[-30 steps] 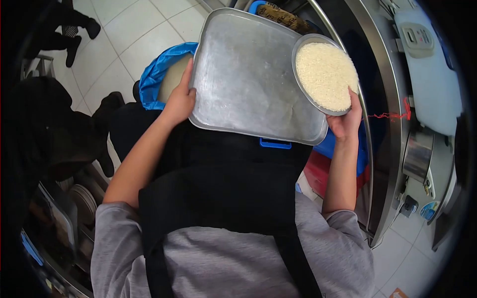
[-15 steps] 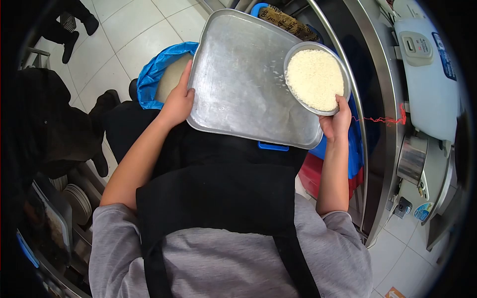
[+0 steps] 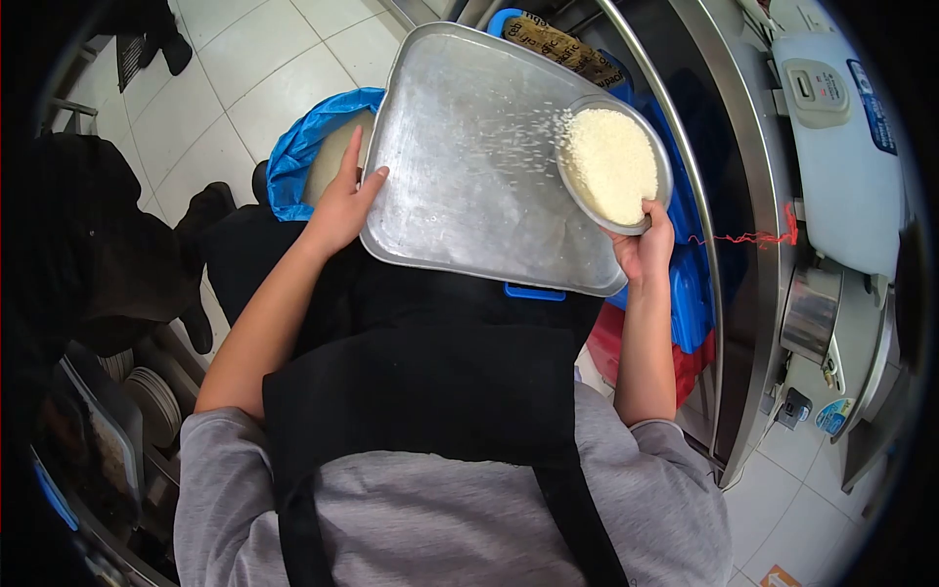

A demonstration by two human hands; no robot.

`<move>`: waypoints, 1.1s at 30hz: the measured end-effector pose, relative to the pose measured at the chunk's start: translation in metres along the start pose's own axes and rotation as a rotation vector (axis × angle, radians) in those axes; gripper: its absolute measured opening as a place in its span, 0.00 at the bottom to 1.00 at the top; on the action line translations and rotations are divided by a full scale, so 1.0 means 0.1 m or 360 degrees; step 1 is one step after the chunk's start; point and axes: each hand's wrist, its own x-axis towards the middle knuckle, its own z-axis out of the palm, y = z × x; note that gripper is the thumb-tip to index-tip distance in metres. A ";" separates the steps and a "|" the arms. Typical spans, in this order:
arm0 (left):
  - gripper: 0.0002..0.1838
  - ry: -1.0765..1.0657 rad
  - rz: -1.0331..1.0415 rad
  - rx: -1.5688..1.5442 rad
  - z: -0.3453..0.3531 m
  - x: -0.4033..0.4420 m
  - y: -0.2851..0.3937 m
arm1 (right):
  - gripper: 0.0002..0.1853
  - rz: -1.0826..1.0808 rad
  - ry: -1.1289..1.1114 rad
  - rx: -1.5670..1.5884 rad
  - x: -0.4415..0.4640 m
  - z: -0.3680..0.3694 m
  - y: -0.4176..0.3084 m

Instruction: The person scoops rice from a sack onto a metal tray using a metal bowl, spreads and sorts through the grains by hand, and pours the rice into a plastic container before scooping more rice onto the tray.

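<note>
My left hand [image 3: 344, 207] grips the left rim of a large metal tray [image 3: 440, 186], thumb on top and the other fingers mostly hidden. In my right hand [image 3: 646, 243] is a round metal bowl [image 3: 585, 199], tilted to the left over the tray's right side. White rice [image 3: 614, 161] fills much of the bowl. Loose grains [image 3: 523, 142] spill from its left edge and scatter across the tray.
A blue bag [image 3: 290, 157] with pale contents stands on the tiled floor [image 3: 269, 59] beyond the tray's left side. At right are a curved metal rail [image 3: 675, 117] and a rice cooker [image 3: 831, 147]. Another person's dark clothing [image 3: 117, 235] shows at left, near stacked plates [image 3: 152, 401].
The bowl has tilted and moved slightly left with my right hand. More grains now fall and spread over the tray. My left thumb lies further over the rim.
</note>
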 end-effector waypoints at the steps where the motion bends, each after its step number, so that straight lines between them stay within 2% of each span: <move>1: 0.36 -0.0007 -0.0002 0.0003 -0.04 0.00 0.00 | 0.24 -0.0140 0.0119 -0.0058 -0.01 0.05 0.02; 3: 0.36 0.0038 -0.0065 0.0083 -0.16 0.01 0.00 | 0.24 -0.0289 0.0258 -0.0106 -0.05 0.04 0.03; 4: 0.36 0.0068 -0.0105 -0.0207 -0.19 -0.01 0.03 | 0.23 -0.0203 0.0189 -0.0014 -0.08 0.01 0.01; 6: 0.35 0.0212 -0.0148 -0.0122 -0.36 -0.03 0.12 | 0.22 -0.0126 0.0131 0.0080 -0.09 -0.04 0.00; 8: 0.32 0.0342 -0.0228 -0.0132 -0.55 -0.04 0.13 | 0.24 -0.0290 0.0317 -0.0026 -0.07 -0.09 0.04; 9: 0.32 0.0394 -0.0278 -0.0263 -0.65 -0.07 0.13 | 0.24 -0.0293 0.0336 -0.0012 -0.11 -0.12 0.03; 11: 0.31 0.0441 -0.0374 -0.0598 -0.84 -0.12 0.07 | 0.22 -0.0037 0.0183 0.0169 -0.20 -0.17 -0.01; 12: 0.31 0.0437 -0.0419 -0.0802 -0.95 -0.15 0.02 | 0.22 -0.0042 0.0193 0.0183 -0.21 -0.18 0.00; 14: 0.30 0.0424 -0.0373 -0.1129 -1.11 -0.22 -0.11 | 0.21 -0.0317 0.0411 0.0091 -0.25 -0.19 0.05; 18: 0.28 0.0488 -0.0396 -0.1072 -1.18 -0.29 -0.19 | 0.20 -0.0133 0.0363 0.0264 -0.33 -0.40 0.06; 19: 0.27 0.0529 -0.0413 -0.1023 -1.18 -0.31 -0.21 | 0.21 -0.0216 0.0520 0.0163 -0.38 -0.33 0.04; 20: 0.27 0.0513 -0.0415 -0.1017 -1.21 -0.32 -0.26 | 0.21 -0.0296 0.0679 0.0058 -0.42 -0.31 0.03; 24: 0.25 0.0376 -0.0358 -0.1369 -1.31 -0.41 -0.36 | 0.22 -0.0210 0.0629 0.0201 -0.49 -0.48 0.02; 26: 0.26 0.0043 -0.0450 -0.1952 -1.34 -0.53 -0.35 | 0.22 -0.0302 0.0686 0.0150 -0.55 -0.45 0.00; 27: 0.29 -0.0031 -0.0462 -0.2144 -1.29 -0.65 -0.30 | 0.21 -0.0189 0.0584 0.0293 -0.56 -0.55 0.00; 30: 0.32 -0.0136 -0.0441 -0.2388 -1.09 -0.98 -0.23 | 0.22 -0.0367 0.0751 0.0100 -0.64 -0.49 0.01; 33: 0.35 -0.0340 -0.0493 -0.2505 -0.93 -1.26 -0.30 | 0.21 -0.0259 0.0660 0.0267 -0.65 -0.65 0.05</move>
